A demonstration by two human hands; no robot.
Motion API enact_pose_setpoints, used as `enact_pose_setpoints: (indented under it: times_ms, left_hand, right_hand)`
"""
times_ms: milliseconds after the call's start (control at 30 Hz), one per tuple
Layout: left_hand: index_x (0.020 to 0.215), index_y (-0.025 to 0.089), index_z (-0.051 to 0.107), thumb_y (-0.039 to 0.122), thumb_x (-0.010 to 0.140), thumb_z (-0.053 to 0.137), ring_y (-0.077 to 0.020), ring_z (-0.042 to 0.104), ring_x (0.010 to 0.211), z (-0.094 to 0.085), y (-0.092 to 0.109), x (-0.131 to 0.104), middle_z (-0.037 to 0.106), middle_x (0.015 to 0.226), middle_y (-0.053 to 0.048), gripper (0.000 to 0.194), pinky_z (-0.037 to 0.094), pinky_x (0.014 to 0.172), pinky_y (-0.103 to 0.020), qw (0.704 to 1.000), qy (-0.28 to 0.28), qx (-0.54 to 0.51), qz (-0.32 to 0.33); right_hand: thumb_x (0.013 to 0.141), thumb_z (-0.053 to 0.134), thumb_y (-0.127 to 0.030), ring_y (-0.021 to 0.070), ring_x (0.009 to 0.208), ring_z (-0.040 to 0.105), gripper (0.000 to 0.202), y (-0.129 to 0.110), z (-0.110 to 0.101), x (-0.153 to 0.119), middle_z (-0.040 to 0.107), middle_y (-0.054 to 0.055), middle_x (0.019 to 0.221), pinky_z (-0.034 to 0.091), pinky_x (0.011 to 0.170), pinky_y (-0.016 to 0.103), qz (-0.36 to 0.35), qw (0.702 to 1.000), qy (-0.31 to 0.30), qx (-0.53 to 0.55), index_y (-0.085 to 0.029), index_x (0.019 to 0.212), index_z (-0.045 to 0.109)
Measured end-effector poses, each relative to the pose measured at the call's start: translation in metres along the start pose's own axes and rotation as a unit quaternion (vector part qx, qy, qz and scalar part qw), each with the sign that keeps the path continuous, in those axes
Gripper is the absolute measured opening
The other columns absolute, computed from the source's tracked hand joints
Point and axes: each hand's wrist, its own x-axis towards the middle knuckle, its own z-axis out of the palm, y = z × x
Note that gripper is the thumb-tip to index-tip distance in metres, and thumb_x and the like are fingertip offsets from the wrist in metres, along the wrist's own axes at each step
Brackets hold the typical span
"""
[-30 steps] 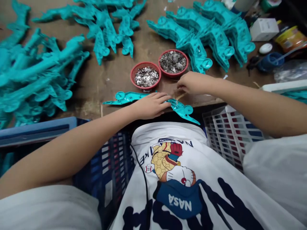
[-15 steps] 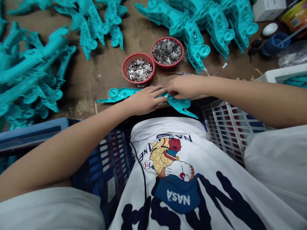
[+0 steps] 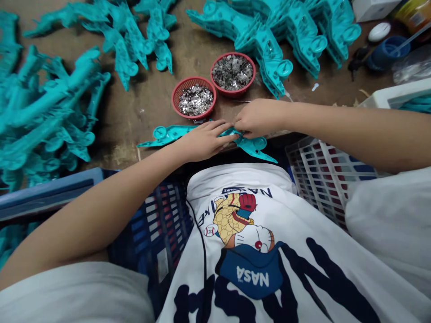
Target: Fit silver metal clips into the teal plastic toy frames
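A long teal plastic part (image 3: 254, 147) lies along the near edge of the table in front of me. My left hand (image 3: 207, 140) rests across its middle, the fingers reaching over it and the thumb on the near side, holding it. Against the same part, just right of those fingertips, my right hand (image 3: 257, 117) is closed in a pinch. Whatever sits between the right fingertips is hidden. Just behind the part stand two red baskets, a nearer one (image 3: 173, 99) and a farther one (image 3: 253, 72), both filled with small shiny metal pieces (image 3: 197, 100).
Teal parts (image 3: 50, 107) are heaped at left, with more rows (image 3: 269, 49) at the back. A blue cup (image 3: 387, 56) and a white round object (image 3: 379, 32) stand far right. A blue crate (image 3: 158, 224) and a white crate (image 3: 332, 168) flank my lap.
The view has shifted slightly. My right hand has turned a little at the teal plastic part, its fingertips still closed. My left hand stays on the part.
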Motion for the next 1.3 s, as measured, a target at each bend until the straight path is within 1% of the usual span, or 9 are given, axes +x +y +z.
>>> enact_pose_setpoints:
  times_ms: [167,267,367,467,533,667,833,1033,1300]
  left_hand:
    - [0.194,0.026,0.066,0.031,0.134,0.051,-0.0434,0.054,0.192,0.001,-0.002,0.000,0.056,0.204,-0.023,0.062,0.049,0.156,-0.068,1.000,0.014,-0.013,-0.005]
    - [0.195,0.027,0.066,0.026,0.131,0.058,-0.0437,0.055,0.192,0.000,-0.001,0.000,0.056,0.205,-0.023,0.064,0.050,0.156,-0.068,1.000,0.012,-0.021,-0.012]
    - [0.197,0.026,0.063,0.027,0.132,0.056,-0.0447,0.051,0.194,-0.002,-0.001,0.000,0.055,0.206,-0.023,0.066,0.049,0.157,-0.068,1.000,-0.001,-0.018,-0.009]
    - [0.198,0.025,0.061,0.028,0.132,0.053,-0.0452,0.050,0.194,-0.003,0.000,0.000,0.055,0.206,-0.023,0.066,0.049,0.157,-0.070,1.000,-0.009,-0.010,-0.007]
    - [0.198,0.026,0.061,0.027,0.132,0.052,-0.0457,0.051,0.194,-0.003,0.000,0.000,0.055,0.205,-0.023,0.066,0.049,0.156,-0.071,1.000,-0.011,-0.007,-0.009]
    - [0.198,0.027,0.061,0.027,0.131,0.054,-0.0448,0.053,0.192,-0.003,-0.001,0.000,0.055,0.206,-0.022,0.068,0.051,0.155,-0.071,1.000,-0.008,-0.008,-0.010]
    - [0.199,0.024,0.058,0.026,0.130,0.053,-0.0472,0.053,0.191,-0.002,-0.003,-0.002,0.050,0.208,-0.025,0.070,0.054,0.152,-0.071,1.000,-0.004,-0.003,-0.014]
    - [0.202,0.026,0.052,0.030,0.131,0.056,-0.0456,0.051,0.192,-0.003,-0.006,-0.004,0.049,0.209,-0.023,0.071,0.053,0.153,-0.069,1.000,-0.004,0.005,-0.019]
    - [0.201,0.027,0.054,0.028,0.130,0.057,-0.0474,0.050,0.193,-0.003,-0.002,-0.004,0.049,0.209,-0.022,0.071,0.054,0.151,-0.070,1.000,-0.008,0.005,-0.030]
  right_hand:
    - [0.130,0.074,-0.029,0.0383,0.133,0.088,0.037,0.004,0.001,-0.001,0.092,0.022,0.144,0.057,0.106,0.045,-0.040,0.998,-0.014,-0.044,-0.003,0.150,0.092]
    - [0.130,0.074,-0.027,0.0374,0.133,0.087,0.032,0.007,0.003,0.000,0.092,0.019,0.147,0.057,0.108,0.045,-0.044,0.999,-0.010,-0.027,-0.008,0.147,0.094]
    - [0.126,0.078,-0.023,0.0348,0.132,0.086,0.026,0.009,0.005,0.000,0.092,0.015,0.148,0.055,0.109,0.043,-0.043,0.999,-0.001,0.009,-0.014,0.144,0.095]
    - [0.125,0.078,-0.019,0.0331,0.131,0.083,0.029,0.008,0.007,0.002,0.089,0.018,0.154,0.051,0.102,0.042,-0.037,0.999,0.011,0.033,-0.010,0.147,0.094]
    - [0.122,0.078,-0.017,0.0320,0.131,0.081,0.030,0.007,0.008,0.003,0.086,0.020,0.156,0.050,0.098,0.041,-0.027,0.998,0.014,0.057,-0.008,0.146,0.094]
    - [0.114,0.080,-0.018,0.0328,0.128,0.083,0.030,0.005,0.011,0.006,0.090,0.014,0.144,0.053,0.102,0.041,0.007,0.994,0.019,0.107,-0.016,0.139,0.096]
    - [0.116,0.076,-0.021,0.0358,0.121,0.085,0.029,-0.001,0.012,0.003,0.095,0.014,0.127,0.052,0.094,0.042,0.077,0.988,0.043,0.127,-0.020,0.135,0.098]
    - [0.112,0.076,-0.019,0.0361,0.118,0.087,0.037,0.000,0.010,0.003,0.096,0.015,0.130,0.056,0.098,0.042,0.138,0.972,0.075,0.175,-0.017,0.141,0.099]
    - [0.108,0.078,-0.017,0.0330,0.117,0.088,0.041,0.004,0.015,0.008,0.097,0.014,0.130,0.057,0.096,0.037,0.133,0.963,0.074,0.222,-0.014,0.144,0.098]
